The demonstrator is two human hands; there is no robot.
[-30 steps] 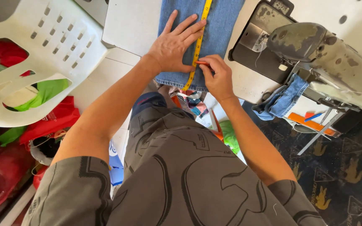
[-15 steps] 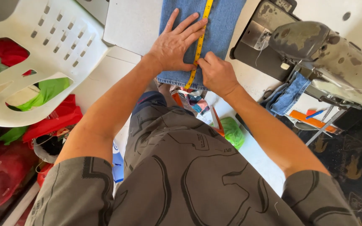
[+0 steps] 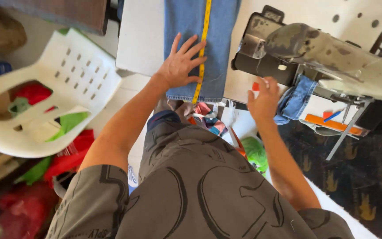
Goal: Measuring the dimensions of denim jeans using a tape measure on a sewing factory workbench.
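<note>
My right hand (image 3: 264,95) has let go of the yellow tape measure (image 3: 203,48) and reaches for a small red piece (image 3: 255,86). My left hand (image 3: 180,66) still lies open, pinning the denim (image 3: 219,44).

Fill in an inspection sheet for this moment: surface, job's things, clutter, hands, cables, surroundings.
Surface: white table, with denim laid along it.
Job's things: blue denim lies flat, its hem at the near table edge; yellow tape runs lengthwise over it.
Clutter: folded denim scrap and orange strip under the sewing machine; cloth scraps below the table edge.
Hands: left hand flat on the denim, fingers spread beside the tape; right hand off the cloth, by the machine, holding something small and red, unclear what.
Cables: nothing seen.
Surroundings: white plastic chair, red and green cloth piles, dark patterned floor.
</note>
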